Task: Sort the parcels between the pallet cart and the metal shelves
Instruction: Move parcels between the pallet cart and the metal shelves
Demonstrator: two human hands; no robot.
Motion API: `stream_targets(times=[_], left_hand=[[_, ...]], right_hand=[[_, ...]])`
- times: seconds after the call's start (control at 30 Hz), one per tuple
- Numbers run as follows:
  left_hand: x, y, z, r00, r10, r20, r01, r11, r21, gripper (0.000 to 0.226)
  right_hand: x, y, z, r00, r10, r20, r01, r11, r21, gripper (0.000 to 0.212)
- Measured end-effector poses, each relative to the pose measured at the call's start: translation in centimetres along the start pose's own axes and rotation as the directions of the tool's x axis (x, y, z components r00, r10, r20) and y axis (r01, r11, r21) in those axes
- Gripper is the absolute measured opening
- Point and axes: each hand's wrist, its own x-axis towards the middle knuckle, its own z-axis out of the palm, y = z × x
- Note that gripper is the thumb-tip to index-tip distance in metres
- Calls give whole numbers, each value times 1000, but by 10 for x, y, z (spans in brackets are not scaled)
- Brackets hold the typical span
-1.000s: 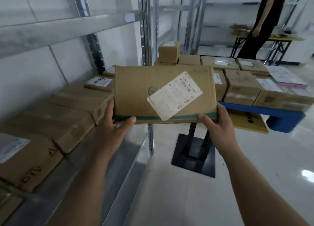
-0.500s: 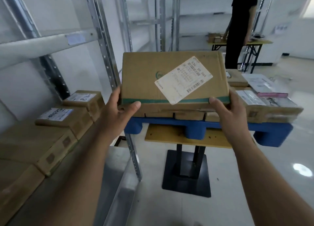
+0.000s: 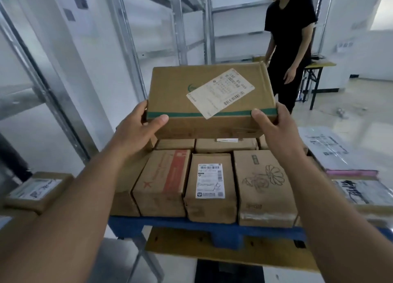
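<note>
Head view: both hands are on the box (image 3: 210, 100), held up in the air above the far rows of the cart (image 3: 212, 229). The left hand (image 3: 138, 131) clamps the near left corner, thumb on top by the green tape (image 3: 191, 114), fingers hidden underneath. The right hand (image 3: 274, 127) mirrors it at the near right corner, thumb on the top edge.

It looks like stiff corrugated card, flat and wide, with dry matte faces, so slipping seems unlikely. Weight I'd guess modest: it rides level on two corner grips with no sag, though contents are unknown. Holding it at opposite ends, fingers under the base, looks the safe way to carry it.

Now the writing. A white label (image 3: 221, 92) sits crooked on top with barcodes and what reads as "D5 065"; the rest is too small. A green logo (image 3: 191, 88) peeks out beside it, unreadable.

Below on the cart: a box with a red stripe (image 3: 175, 172), a labelled box (image 3: 210, 180) with barcodes, and one with a drawn flower (image 3: 265, 177). At near left, a parcel (image 3: 36, 190) with handwriting I can't make out. A bystander in black (image 3: 291, 38) stands at far right.
</note>
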Motion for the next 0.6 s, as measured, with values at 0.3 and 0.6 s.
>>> stream_targets(times=[0.3, 0.6], left_hand=[[99, -52, 11, 993, -69, 91, 59, 992, 110, 62], [162, -115, 23, 974, -123, 193, 84, 976, 199, 69]], right_hand=[[80, 29, 61, 999, 32, 19, -31, 997, -76, 52], [120, 60, 118, 994, 104, 16, -101, 985, -142, 60]])
